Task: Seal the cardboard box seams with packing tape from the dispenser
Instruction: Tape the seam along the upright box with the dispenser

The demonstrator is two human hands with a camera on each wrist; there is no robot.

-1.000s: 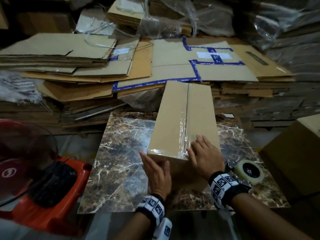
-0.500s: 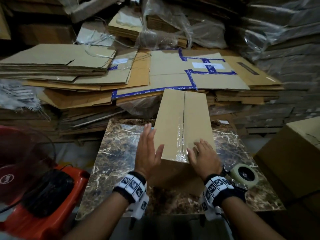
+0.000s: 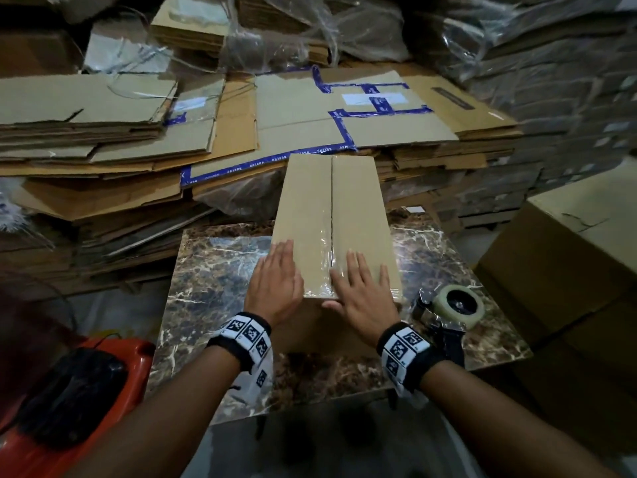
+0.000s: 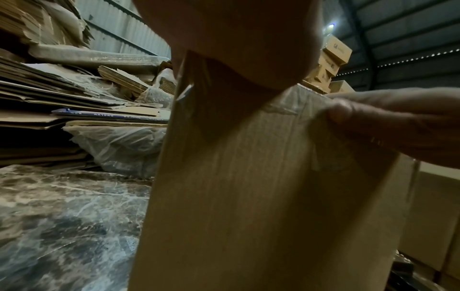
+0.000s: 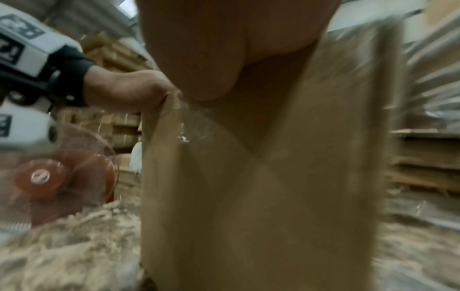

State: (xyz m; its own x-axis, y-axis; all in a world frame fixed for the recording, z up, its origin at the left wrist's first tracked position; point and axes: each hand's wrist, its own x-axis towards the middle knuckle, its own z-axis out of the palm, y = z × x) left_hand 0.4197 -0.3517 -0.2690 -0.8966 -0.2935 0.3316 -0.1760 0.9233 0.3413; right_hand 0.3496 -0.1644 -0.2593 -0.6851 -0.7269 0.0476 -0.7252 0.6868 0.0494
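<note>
Both hands are lying flat and open on the cardboard box [image 3: 331, 229] at frame centre on the table [image 3: 213, 270]: left hand [image 3: 275, 288] and right hand [image 3: 362, 291] are pressing tape [image 3: 325, 267] down, gripping nothing. Next, probably, reaching for the dispenser [image 3: 455, 308] at lower right.

Cardboard box [image 3: 336, 215]: long, brown, closed, lies flat on marble-patterned slab [image 3: 213, 270], centre seam running away from viewer. Clear packing tape [image 3: 327, 260] covers only the near seam, wrinkled. Tape dispenser [image 3: 455, 307] rests on slab, just right of box.
</note>
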